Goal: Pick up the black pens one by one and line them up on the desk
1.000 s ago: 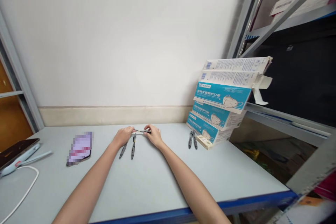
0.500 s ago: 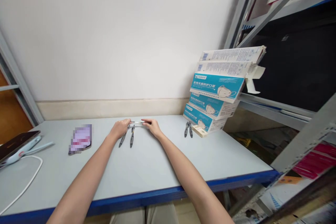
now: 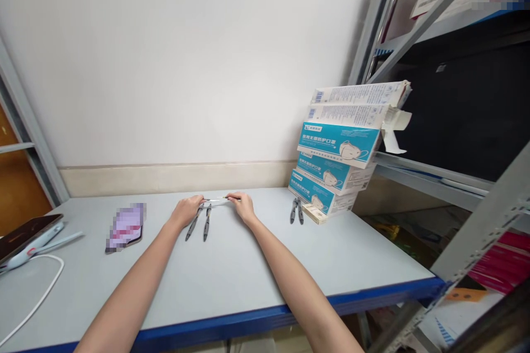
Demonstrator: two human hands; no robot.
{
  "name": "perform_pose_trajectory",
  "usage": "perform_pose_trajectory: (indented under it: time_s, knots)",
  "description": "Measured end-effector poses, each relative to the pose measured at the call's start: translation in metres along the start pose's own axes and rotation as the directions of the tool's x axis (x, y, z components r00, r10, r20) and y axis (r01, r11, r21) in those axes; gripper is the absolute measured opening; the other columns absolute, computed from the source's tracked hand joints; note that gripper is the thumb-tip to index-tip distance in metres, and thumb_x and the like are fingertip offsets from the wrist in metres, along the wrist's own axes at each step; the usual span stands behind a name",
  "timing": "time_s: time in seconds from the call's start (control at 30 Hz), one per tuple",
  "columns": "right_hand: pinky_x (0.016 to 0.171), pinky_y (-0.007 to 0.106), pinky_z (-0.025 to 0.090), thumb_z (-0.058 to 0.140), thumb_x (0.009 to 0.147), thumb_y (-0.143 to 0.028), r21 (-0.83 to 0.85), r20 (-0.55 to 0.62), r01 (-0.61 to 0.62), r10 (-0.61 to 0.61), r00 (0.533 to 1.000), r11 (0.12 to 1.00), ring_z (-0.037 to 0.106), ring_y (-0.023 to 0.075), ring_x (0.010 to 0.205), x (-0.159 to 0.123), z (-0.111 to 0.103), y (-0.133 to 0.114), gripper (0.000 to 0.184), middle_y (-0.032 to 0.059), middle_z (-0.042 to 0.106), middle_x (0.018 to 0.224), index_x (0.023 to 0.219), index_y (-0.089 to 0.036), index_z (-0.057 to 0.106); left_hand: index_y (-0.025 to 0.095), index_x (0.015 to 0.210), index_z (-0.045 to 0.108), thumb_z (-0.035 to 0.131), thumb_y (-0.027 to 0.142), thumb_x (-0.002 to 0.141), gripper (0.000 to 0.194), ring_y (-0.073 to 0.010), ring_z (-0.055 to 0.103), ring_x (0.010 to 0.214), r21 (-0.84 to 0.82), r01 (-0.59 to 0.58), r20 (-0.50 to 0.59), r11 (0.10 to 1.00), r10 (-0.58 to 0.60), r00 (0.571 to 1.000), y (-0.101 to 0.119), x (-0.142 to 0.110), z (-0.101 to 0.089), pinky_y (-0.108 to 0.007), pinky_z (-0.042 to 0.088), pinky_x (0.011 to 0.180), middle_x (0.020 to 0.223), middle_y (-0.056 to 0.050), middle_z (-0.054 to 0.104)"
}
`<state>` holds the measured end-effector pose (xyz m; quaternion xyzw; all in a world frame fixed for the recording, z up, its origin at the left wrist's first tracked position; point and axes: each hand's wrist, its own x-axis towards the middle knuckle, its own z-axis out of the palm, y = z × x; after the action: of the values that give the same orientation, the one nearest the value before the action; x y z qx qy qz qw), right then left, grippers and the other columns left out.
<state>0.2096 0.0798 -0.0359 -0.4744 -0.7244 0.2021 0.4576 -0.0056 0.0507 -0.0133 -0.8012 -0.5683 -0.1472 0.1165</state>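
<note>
Toward the back of the table, my left hand [image 3: 189, 211] is closed in a pinch on a thin white pen refill [image 3: 213, 199], which stretches toward the other hand. Facing it, my right hand [image 3: 243, 207] pinches a slim dark pen part [image 3: 232, 197]. The two pieces lie nearly in line; whether they touch is too small to tell. Just in front of my hands, a grey pen [image 3: 194, 224] lies slanted near my left fingers, and a second grey pen [image 3: 207, 223] rests beside it.
Two more grey pens [image 3: 293, 212] lie at the right by a small cream box [image 3: 314, 213]. Behind them leans a stack of mask boxes [image 3: 337, 143]. On the left are a phone [image 3: 124, 229] and a white cable [image 3: 52, 281]. Metal shelving [image 3: 476, 220] borders the table's right side.
The camera view has tilted slightly, so the scene sits lower. My hands stay facing each other; the dark part in my right hand shows more of its length.
</note>
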Motion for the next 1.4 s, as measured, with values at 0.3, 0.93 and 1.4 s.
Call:
perform_pose_trajectory:
  time_s: [0.3,0.93,1.4]
  knots:
    - [0.084,0.026,0.041,0.049,0.080,-0.022,0.033,-0.020,-0.022,0.023,1.000,0.999,0.060,0.0163,0.089,-0.003,-0.006,-0.003,0.022,0.0037,0.068,0.093,0.087,-0.021,0.071,0.021,0.091,0.054,0.021,0.035,0.092,0.036,-0.0186,0.061,0.080,-0.026,0.029,-0.031,0.999,-0.030,0.999,-0.001,-0.003,-0.006,-0.026,0.036,0.064,0.091,-0.006,0.067]
    - [0.071,0.027,0.044,0.054,0.073,-0.016,0.155,0.115,0.070,-0.089,0.989,0.985,0.055,0.0142,0.068,-0.002,-0.005,-0.005,0.010,0.0015,0.061,0.068,0.076,-0.015,0.063,0.020,0.087,0.052,0.025,0.033,0.092,0.030,-0.0176,0.060,0.074,-0.003,-0.038,0.017,0.999,0.038,0.999,0.007,-0.002,-0.008,-0.026,0.034,0.062,0.083,-0.005,0.065]
    - [0.087,0.035,0.035,0.063,0.072,-0.022,-0.196,0.043,0.231,-0.228,0.973,0.953,0.052,0.0207,0.101,-0.004,-0.027,-0.013,0.028,0.0059,0.062,0.105,0.100,-0.023,0.062,0.021,0.088,0.053,0.023,0.034,0.092,0.033,-0.0168,0.061,0.077,-0.059,0.012,-0.018,0.998,-0.013,1.000,0.004,0.001,0.001,-0.025,0.034,0.063,0.088,-0.005,0.065]
